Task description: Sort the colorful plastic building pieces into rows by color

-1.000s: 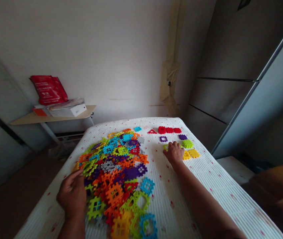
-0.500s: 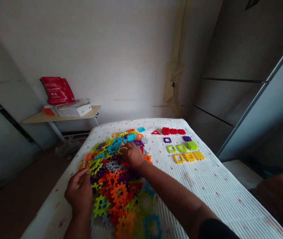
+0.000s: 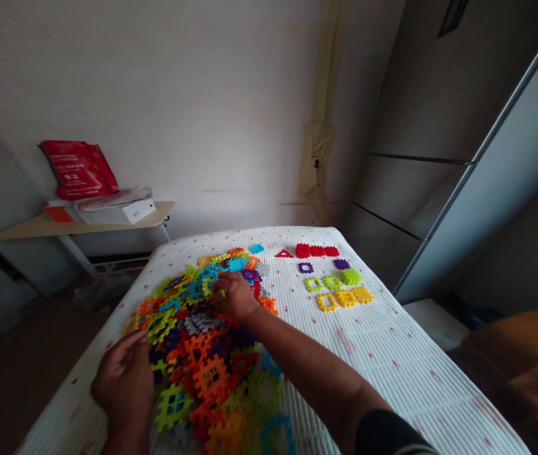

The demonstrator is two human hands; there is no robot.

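A heap of colourful interlocking plastic pieces covers the left part of the white quilted cover. My right hand reaches over the middle of the heap, its fingers closed on the edge of a lime-green building piece. At the heap's left edge is my left hand, fingers curled and fingertips drawn together beside a lime-green piece. What the left fingers hold, if anything, is hidden.
Sorted rows lie on the right: red pieces, purple pieces, lime-green pieces and yellow pieces. A side table at the left holds a red bag and a white box. A grey cabinet stands at the right.
The view has turned slightly right, shifting everything left in the picture. My right hand has come a little nearer over the heap, with the lime-green building piece now showing at its fingertips.
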